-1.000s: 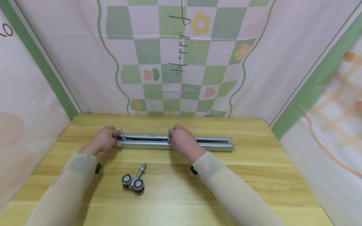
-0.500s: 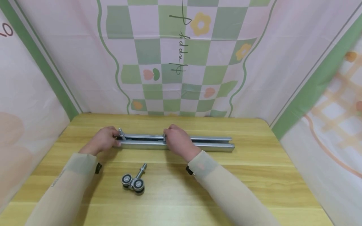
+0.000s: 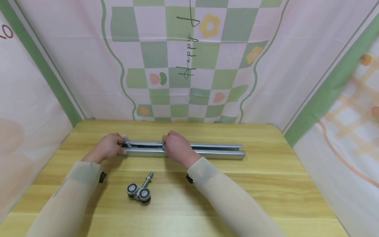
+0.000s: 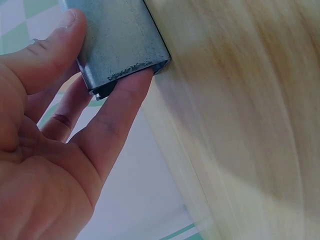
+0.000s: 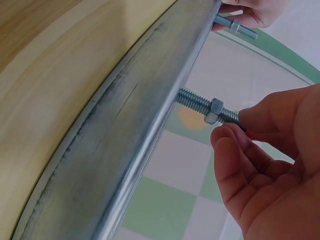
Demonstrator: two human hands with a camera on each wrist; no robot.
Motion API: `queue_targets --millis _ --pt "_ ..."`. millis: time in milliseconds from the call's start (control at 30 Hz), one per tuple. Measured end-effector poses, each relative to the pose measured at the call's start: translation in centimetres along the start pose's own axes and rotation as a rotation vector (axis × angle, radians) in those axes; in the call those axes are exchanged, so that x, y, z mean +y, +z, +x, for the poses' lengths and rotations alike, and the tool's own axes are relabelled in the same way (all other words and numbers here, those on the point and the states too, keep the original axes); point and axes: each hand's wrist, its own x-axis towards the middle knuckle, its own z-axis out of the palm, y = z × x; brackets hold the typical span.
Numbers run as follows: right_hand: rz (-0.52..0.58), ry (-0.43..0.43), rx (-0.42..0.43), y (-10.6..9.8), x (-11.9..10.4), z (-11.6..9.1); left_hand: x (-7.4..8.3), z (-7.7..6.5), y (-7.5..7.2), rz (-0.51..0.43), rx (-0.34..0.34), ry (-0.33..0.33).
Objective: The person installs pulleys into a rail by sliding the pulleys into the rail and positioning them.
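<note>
A galvanized metal track rail (image 3: 219, 154) lies lengthwise on the table, slot upward. At its left end my left hand (image 3: 105, 147) holds the rail, thumb on the near wall and one finger at the open end in the left wrist view. Beside that hand, a threaded bolt (image 3: 126, 141) sticks up from the slot. My right hand (image 3: 179, 148) pinches the tip of a second bolt (image 5: 195, 101), which carries a nut and rises from the slot; whatever is below it inside the rail is hidden. A loose trolley roller (image 3: 139, 192) with black-and-silver wheels lies nearer the front.
The wooden table (image 3: 266, 187) has rounded back corners. A patterned cloth (image 3: 189, 59) with green checks hangs right behind it, and more printed cloth stands at both sides. The rail's right end points toward the right side of the table.
My right hand has slid left along the rail with the bolt it pinches, closer to the left hand. The left hand, the rail and the loose trolley roller have stayed put.
</note>
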Motion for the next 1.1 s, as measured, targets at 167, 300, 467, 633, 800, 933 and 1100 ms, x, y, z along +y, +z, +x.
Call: queue_targets --millis 167,300,467,633,800,933,1100 --pt "0.023 0.004 -0.021 -0.1 -0.4 0.3 -0.1 0.0 -0.1 0.005 -0.004 -0.009" --pt "-0.043 -0.019 -0.048 -0.2 -0.8 0.5 -0.2 0.0 0.0 0.008 -0.008 -0.011" --pt "-0.087 -0.025 -0.079 -0.3 -1.3 0.8 -0.2 0.1 0.1 0.006 -0.006 -0.01" --pt "-0.048 0.018 -0.128 -0.3 -1.8 1.1 -0.1 0.1 0.1 0.002 -0.002 -0.01" --pt "-0.037 0.028 -0.156 0.0 -2.1 1.4 0.1 0.0 0.0 -0.003 -0.003 -0.017" --pt "-0.017 0.037 -0.157 0.3 -2.4 1.7 0.2 0.0 0.0 0.005 -0.008 -0.014" --pt "-0.003 0.042 -0.168 0.5 -2.7 2.0 0.1 0.0 0.0 0.001 -0.009 -0.023"
